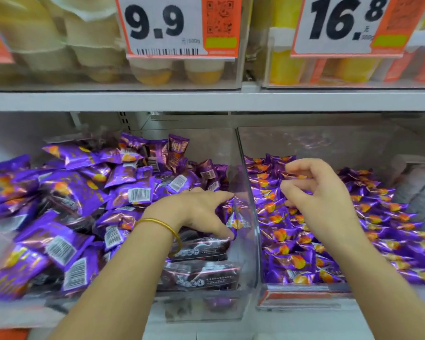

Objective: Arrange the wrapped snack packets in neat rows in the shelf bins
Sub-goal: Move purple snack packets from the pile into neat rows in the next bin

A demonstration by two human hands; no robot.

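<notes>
- L hand (pixel 201 212): arched in L bin (pixel 206 312); thumb & forefinger splayed either side of small purple packet (pixel 236 217); cannot tell if gripped.
- R hand (pixel 322 200): fingers loosely curled, holding nothing; hovers over small packets (pixel 292 263) in R bin (pixel 329 143).
- Large purple packets (pixel 69 192): jumbled, left of L hand; dark packets (pixel 201 246) just under its thumb.

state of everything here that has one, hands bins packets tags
left hand, curled round a small packet by the clear divider
right hand, loosely curled, holding nothing, over the right bin
left bin, full
large packets, jumbled, many barcode side up
dark packets, lying flat, stacked at the left bin's front
right bin, filled
rowed packets, in rough rows
price tags, hanging upright
</notes>
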